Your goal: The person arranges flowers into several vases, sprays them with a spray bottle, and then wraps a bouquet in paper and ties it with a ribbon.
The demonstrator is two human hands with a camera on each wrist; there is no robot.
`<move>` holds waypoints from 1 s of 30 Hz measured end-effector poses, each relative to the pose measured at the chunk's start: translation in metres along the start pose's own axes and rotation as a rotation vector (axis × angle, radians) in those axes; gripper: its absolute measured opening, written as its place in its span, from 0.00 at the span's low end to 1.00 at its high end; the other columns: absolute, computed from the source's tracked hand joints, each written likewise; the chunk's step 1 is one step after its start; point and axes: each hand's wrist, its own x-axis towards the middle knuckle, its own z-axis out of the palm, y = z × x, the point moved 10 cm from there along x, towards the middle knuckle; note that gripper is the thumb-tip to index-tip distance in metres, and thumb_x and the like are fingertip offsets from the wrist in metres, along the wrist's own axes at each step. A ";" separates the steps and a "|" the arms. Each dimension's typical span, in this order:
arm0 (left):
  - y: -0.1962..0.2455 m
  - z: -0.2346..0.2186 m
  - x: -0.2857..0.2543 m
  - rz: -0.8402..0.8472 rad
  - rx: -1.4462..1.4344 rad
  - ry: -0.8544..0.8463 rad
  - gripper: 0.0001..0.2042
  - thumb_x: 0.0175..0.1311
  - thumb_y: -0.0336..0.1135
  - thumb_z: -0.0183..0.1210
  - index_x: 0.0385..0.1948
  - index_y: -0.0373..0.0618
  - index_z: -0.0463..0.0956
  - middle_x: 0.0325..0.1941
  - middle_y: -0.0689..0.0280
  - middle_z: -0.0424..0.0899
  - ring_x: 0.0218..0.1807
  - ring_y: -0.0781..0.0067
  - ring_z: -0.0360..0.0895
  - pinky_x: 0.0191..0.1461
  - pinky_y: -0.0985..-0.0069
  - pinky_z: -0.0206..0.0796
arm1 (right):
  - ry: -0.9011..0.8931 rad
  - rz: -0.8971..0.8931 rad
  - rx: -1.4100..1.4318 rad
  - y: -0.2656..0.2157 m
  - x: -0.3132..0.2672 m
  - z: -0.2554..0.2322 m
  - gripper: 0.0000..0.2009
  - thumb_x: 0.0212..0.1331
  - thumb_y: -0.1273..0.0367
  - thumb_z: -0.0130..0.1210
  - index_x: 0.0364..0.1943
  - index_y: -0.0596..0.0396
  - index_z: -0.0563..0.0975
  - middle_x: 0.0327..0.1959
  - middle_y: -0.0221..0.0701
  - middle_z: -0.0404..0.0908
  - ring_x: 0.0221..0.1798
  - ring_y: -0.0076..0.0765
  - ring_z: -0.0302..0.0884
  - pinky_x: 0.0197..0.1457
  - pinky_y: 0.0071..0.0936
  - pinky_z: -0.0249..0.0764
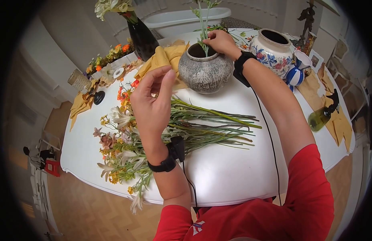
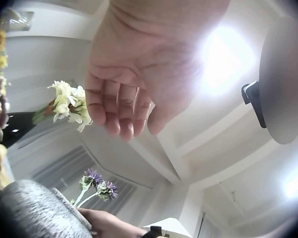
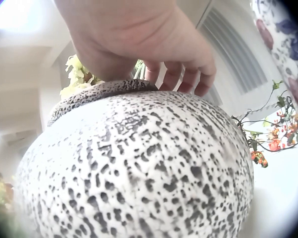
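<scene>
- One gray vase (image 1: 206,76)
- Two purple flowers (image 2: 109,190), above the gray vase
- One flower bunch (image 1: 184,125) in front of the gray vase, its stems too tangled to count
- One flowered jar (image 1: 270,58), right of the gray vase
- One striped vase (image 1: 295,76), farther right of it
- One black vase (image 1: 143,38), left of it
- One white tub (image 1: 190,19), behind it

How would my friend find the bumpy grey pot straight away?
Over the big white table, find the person's bare right hand holding slim green stems. They rise from a squat, round, rough grey pot. Pitted, speckled texture sets it apart from the glossy white flower-painted jar beside it.
</scene>
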 end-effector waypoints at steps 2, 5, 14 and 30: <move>0.002 0.000 0.000 0.013 0.010 -0.004 0.11 0.69 0.33 0.66 0.46 0.35 0.86 0.33 0.68 0.87 0.34 0.85 0.79 0.41 0.83 0.71 | 0.007 -0.056 -0.022 0.003 0.007 0.003 0.26 0.53 0.48 0.71 0.54 0.44 0.85 0.51 0.37 0.88 0.57 0.47 0.84 0.63 0.39 0.76; 0.001 -0.002 -0.001 0.011 0.017 0.004 0.11 0.69 0.34 0.67 0.46 0.36 0.86 0.32 0.67 0.88 0.33 0.84 0.80 0.40 0.83 0.71 | -0.003 -0.171 -0.030 0.007 0.010 0.007 0.29 0.54 0.47 0.70 0.57 0.47 0.84 0.55 0.40 0.87 0.60 0.49 0.83 0.65 0.41 0.75; -0.002 0.006 -0.009 -0.046 0.197 -0.123 0.14 0.71 0.36 0.66 0.50 0.34 0.84 0.36 0.68 0.87 0.36 0.85 0.79 0.42 0.83 0.71 | -0.056 -0.499 0.016 -0.076 -0.158 -0.050 0.18 0.60 0.60 0.65 0.52 0.50 0.85 0.46 0.40 0.88 0.49 0.50 0.85 0.57 0.43 0.79; -0.023 0.006 -0.015 -0.075 0.479 -0.334 0.17 0.68 0.36 0.66 0.54 0.37 0.82 0.38 0.62 0.90 0.36 0.78 0.82 0.41 0.77 0.74 | -0.290 -0.564 -0.164 -0.018 -0.246 0.047 0.08 0.61 0.69 0.63 0.42 0.56 0.84 0.41 0.42 0.85 0.44 0.55 0.83 0.48 0.47 0.79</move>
